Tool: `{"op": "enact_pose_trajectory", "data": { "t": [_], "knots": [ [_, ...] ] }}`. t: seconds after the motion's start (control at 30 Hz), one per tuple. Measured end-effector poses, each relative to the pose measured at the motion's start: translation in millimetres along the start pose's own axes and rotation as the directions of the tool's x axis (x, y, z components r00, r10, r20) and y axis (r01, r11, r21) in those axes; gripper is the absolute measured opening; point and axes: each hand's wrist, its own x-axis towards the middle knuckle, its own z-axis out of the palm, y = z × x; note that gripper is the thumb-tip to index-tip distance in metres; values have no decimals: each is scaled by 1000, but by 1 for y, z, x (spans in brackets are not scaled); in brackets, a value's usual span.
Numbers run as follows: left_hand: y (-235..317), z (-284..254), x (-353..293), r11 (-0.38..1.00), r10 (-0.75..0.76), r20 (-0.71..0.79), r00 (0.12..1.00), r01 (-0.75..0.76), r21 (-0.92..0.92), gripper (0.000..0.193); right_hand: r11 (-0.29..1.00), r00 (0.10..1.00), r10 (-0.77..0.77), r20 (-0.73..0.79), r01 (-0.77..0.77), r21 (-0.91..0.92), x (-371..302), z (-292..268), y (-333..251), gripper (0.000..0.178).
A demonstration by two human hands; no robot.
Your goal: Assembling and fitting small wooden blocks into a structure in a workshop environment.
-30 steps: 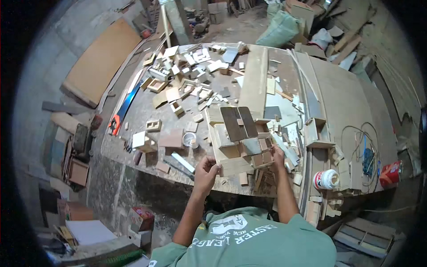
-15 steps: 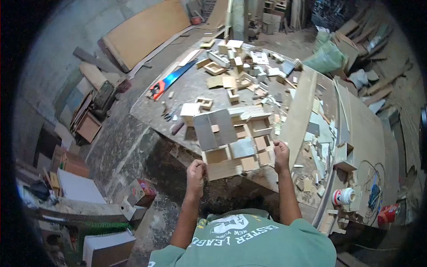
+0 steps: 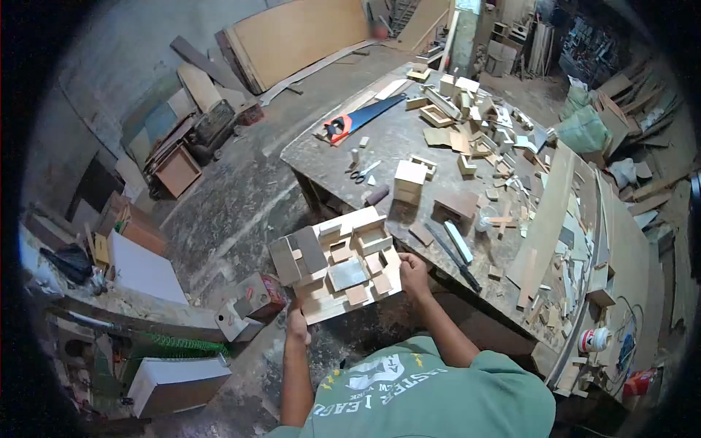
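Note:
Between my two hands is a wooden model house (image 3: 318,306) on a pale flat base, with small box-like rooms and low walls. Dark grey panels (image 3: 307,250) cover its left part, and a lighter grey plate (image 3: 347,274) lies near its middle. My left hand (image 3: 299,325) grips the near left corner of the base, its fingers partly hidden under the board. At the right edge, my right hand (image 3: 414,274) is closed on the base. The model is held up beside the table's near left edge, over the floor.
On the worktable (image 3: 321,157) lie a handsaw (image 3: 365,117), scissors (image 3: 363,173), a small pale wooden box (image 3: 410,182), a dark bar-like tool (image 3: 453,255) and many offcuts. A white tub (image 3: 594,339) stands at the right. A carton (image 3: 257,298) is on the left, near the model.
Both hands have carried the model house left, off from over the tabletop. My view has turned, so the table now sits further right, and the tools that the model covered show.

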Motion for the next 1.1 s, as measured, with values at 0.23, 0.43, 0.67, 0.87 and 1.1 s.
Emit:
{"op": "enact_pose_trajectory", "data": {
  "t": [0.23, 0.43, 0.67, 0.87, 1.1],
  "knots": [
    [24, -11, 28, 905, -324, -124, 938, 269, -330, 37, 997, 998, 7, 59, -2, -75, 25, 42, 38, 23],
    [5, -30, 97, 947, -267, -336, 903, 181, -267, 42, 998, 992, 67, 104, -67, -8, 79, 91, 56, 21],
    [25, -52, 201, 963, -177, -356, 918, 86, -256, 34, 954, 928, 297, 226, -297, -31, 213, 130, 62, 19],
    [50, -86, 283, 951, -232, -375, 897, 129, -281, 32, 822, 964, -204, -172, 73, -564, 355, 126, 107, 30],
    [63, -88, 364, 985, -131, -408, 904, 74, -153, 30, 792, 915, -290, -281, 65, -607, 405, 142, 37, 35]
  ]
}}
